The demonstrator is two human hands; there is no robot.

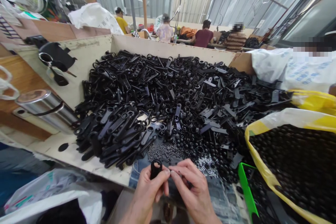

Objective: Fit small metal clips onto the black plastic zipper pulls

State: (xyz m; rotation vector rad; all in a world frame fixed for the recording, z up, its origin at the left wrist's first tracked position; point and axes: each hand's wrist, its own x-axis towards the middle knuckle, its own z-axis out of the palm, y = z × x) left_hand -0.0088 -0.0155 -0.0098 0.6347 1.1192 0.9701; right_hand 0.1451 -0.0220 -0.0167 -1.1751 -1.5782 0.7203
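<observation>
My left hand (148,190) is closed around a black plastic handle (155,168) whose ring-shaped end points up. Close beside it, my right hand (193,185) pinches with thumb and forefinger, the tips almost meeting my left thumb. Whatever lies between the right fingertips is too small to make out. Just beyond my hands are a patch of small metal pins (164,152) and a scatter of shiny silver pins (207,166). Round black balls (195,143) lie around them. Long black handles (118,129) are piled to the left, and flat black levers (231,108) to the right.
A pale board wall (170,47) rims the heap. At left stands a steel flask (47,106). On the right are a yellow-edged sack (286,113) of black balls and a green bin (245,189). A plastic bag (52,189) hangs lower left. Several people sit farther back.
</observation>
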